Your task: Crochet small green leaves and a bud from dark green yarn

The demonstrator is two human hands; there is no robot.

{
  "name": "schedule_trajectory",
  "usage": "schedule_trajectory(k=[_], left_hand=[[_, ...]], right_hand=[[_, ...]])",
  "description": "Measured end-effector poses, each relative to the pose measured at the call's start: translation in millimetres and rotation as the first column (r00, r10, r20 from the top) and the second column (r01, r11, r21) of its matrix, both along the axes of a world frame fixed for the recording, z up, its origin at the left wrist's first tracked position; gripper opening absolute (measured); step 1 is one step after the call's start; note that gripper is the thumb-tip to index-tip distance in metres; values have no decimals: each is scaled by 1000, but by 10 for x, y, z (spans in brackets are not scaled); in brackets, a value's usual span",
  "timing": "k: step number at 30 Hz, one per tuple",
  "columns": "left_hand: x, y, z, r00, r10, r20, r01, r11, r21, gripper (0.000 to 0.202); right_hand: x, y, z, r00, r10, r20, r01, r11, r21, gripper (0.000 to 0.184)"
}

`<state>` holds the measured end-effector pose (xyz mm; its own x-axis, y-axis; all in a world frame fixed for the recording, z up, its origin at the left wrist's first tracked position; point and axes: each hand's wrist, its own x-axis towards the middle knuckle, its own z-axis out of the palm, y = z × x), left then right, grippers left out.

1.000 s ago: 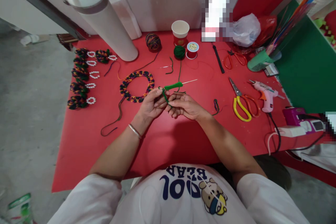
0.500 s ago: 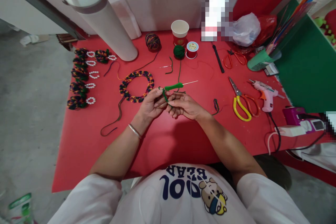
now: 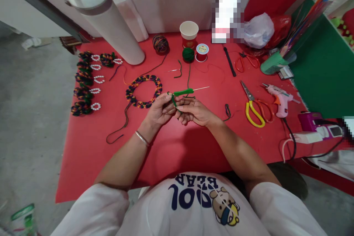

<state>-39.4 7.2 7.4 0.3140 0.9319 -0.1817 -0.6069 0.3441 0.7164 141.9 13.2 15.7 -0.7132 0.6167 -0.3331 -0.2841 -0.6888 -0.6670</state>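
Note:
My left hand [image 3: 160, 108] pinches a short green yarn strip [image 3: 174, 100] between thumb and fingertips. A crochet hook [image 3: 184, 91] with a green handle sticks out to the right from those fingertips, its thin metal end free over the table. Close beside, my right hand [image 3: 195, 111] is closed with thumb and forefinger on the lower end of the same yarn; its other fingers curl beneath. A green strand runs from the hands' area back to a green yarn ball [image 3: 188, 55]. The exact stitch is hidden by the fingers.
On the red table [image 3: 91, 162] lie a multicoloured crocheted ring [image 3: 129, 97], a variegated yarn ball [image 3: 160, 44], a paper cup [image 3: 189, 33], a thread spool [image 3: 201, 53], scissors [image 3: 251, 107] and a pink glue gun [image 3: 282, 99]. Beaded crocheted pieces [image 3: 83, 77] line the left edge.
The crochet hook's free end has shifted very slightly to the right and down. Both hands keep their hold, almost still.

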Motion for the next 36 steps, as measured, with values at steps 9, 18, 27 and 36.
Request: schedule_trajectory(k=[9,18,27,36], left_hand=[[8,-9,10,1000,-12,-13,12,1000,-15,33],[1,-17,-2,999,2,-32,-2,1000,-28,33],[4,-17,-4,999,4,-37,-5,1000,-30,35],[19,-22,-13,998,35,-49,-38,998,-51,34]], right_hand=[[-9,2,16,999,-10,34,10,1000,4,37],[-17,6,23,999,1,42,0,1000,-7,27],[-14,8,13,999,7,45,-7,1000,-4,25],[-19,8,27,999,4,53,-3,1000,-10,20]])
